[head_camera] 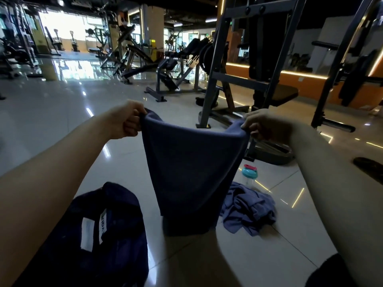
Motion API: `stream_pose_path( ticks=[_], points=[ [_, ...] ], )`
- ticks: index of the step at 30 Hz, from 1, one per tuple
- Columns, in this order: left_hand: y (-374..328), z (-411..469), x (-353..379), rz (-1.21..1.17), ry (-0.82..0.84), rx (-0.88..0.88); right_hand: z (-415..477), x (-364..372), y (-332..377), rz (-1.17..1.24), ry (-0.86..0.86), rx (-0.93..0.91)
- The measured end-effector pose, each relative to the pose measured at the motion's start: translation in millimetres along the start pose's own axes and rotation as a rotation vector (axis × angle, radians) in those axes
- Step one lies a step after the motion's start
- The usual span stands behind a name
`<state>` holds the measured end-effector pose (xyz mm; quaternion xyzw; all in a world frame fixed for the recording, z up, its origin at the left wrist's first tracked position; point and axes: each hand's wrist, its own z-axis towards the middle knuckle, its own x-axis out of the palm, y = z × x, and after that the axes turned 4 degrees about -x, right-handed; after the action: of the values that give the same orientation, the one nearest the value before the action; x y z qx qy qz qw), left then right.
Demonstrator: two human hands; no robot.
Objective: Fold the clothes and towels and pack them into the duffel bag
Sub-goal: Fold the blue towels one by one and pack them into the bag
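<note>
Two white labels (87,234) are sewn on a dark navy fabric item (120,245) lying on the tiled floor (62,104) at lower left. The narrower label carries dark lettering, too blurred to read. It cannot be told whether this item is the duffel bag or a garment.

A clear water bottle (249,176) with a teal lid and a red flip cap stands upright on the floor, just behind a crumpled blue cloth (248,210). Its contents cannot be made out.

The blue towel (192,162) is held in the air between both hands, in front of the person. The left hand (128,119) pinches the upper left corner; its fingers (132,126) are curled around the fabric. The right hand (259,125) pinches the upper right corner in the same way. The top edge sags between the two grips. The towel hangs down and narrows towards its lower end, which reaches the floor between the navy item and the crumpled cloth.

A grey steel machine frame (215,79) stands behind the towel.
</note>
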<state>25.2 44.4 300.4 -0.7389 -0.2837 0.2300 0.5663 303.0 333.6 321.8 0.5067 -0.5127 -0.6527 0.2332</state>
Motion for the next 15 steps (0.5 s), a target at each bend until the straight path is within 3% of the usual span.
stream_pose_path(
  ticks=[8,15],
  points=[
    [67,-33,-12,0.339,0.321,-0.271,-31,20,-49,0.115,0.324,0.257],
    [112,-54,-2,0.329,0.357,-0.406,-53,64,-118,0.472,0.555,0.329]
  ],
)
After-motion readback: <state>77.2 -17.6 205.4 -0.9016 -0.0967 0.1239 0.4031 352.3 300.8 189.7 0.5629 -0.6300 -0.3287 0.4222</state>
